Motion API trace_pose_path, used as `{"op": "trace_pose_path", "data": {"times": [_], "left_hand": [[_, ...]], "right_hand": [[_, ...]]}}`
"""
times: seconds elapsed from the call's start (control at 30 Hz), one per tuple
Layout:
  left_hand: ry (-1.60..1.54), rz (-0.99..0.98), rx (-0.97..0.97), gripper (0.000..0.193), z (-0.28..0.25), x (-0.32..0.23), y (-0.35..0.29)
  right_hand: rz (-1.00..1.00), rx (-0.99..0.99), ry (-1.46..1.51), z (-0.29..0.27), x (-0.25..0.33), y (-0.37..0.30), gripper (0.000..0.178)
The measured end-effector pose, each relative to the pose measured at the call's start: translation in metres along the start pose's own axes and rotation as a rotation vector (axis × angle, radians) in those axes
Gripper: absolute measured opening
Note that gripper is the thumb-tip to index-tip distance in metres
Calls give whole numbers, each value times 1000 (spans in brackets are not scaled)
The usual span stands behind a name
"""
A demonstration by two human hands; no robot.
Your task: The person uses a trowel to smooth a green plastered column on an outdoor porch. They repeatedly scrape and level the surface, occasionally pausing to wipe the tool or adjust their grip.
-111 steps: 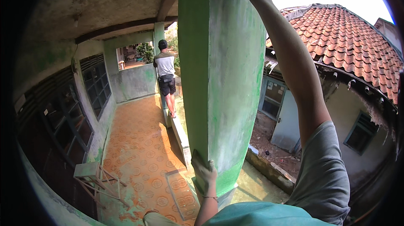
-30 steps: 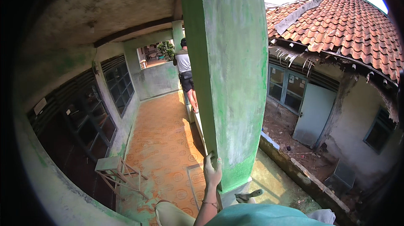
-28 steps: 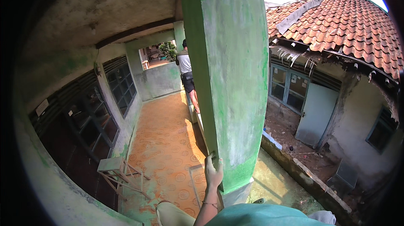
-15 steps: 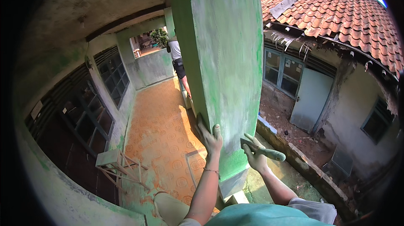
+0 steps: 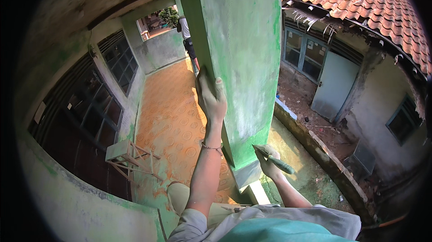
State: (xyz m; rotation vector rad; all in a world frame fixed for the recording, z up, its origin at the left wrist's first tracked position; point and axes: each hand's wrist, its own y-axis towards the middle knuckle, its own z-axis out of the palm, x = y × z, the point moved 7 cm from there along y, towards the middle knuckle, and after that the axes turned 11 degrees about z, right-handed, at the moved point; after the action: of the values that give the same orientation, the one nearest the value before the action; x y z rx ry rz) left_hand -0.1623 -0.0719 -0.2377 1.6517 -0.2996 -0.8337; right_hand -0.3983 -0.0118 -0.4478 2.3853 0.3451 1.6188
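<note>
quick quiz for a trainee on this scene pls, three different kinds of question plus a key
1. True or false: the left hand is higher in the picture than the right hand.
2. Which hand holds the green-handled tool?
3. Fill the gap: the small stand is to the picture's ____ of the pillar.

Key: 1. True. 2. The right. 3. Left.

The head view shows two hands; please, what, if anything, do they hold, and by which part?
The right hand holds a scraper by the front of its handle; whether the left hand, against the pillar, holds anything is unclear.
</note>
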Motion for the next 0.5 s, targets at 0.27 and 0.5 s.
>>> {"op": "trace_pose_path", "data": {"times": [0.27, 0.5], "left_hand": [[230, 81, 76, 79, -38, -63, 254], [-191, 264, 262, 88, -9, -29, 118]], "right_hand": [[4, 141, 31, 4, -6, -20, 22], [-210, 84, 100, -5, 70, 19, 27]]}}
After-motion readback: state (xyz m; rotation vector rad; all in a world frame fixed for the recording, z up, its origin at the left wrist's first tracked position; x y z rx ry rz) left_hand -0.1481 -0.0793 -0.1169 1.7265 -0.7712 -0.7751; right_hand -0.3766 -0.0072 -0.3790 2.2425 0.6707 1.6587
